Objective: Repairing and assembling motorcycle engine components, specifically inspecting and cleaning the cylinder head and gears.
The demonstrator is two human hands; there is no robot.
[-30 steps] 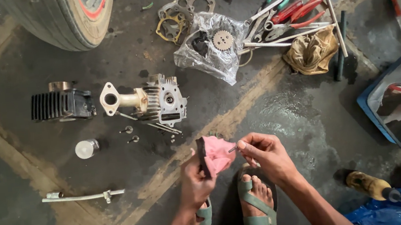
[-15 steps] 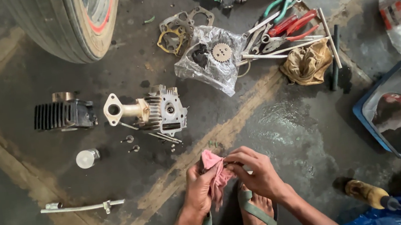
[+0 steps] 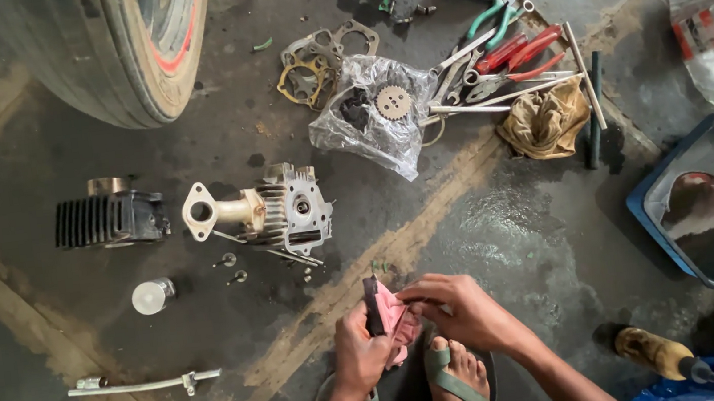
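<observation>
Both hands meet low in the view, above the sandalled feet. The left hand (image 3: 358, 353) is closed around a small dark flat part (image 3: 374, 306) held upright, wrapped below in a crumpled pink cloth (image 3: 400, 328). The right hand (image 3: 462, 309) reaches across, fingertips pinching the cloth. Beyond lie a finned silver cylinder head (image 3: 273, 212) and a black finned cylinder (image 3: 108, 218).

On the oily floor (image 3: 558, 231) lie a finned cylinder (image 3: 108, 218), a cylinder head (image 3: 273, 212), a piston (image 3: 151, 296), pliers (image 3: 509, 53) and a tyre (image 3: 125, 48).
</observation>
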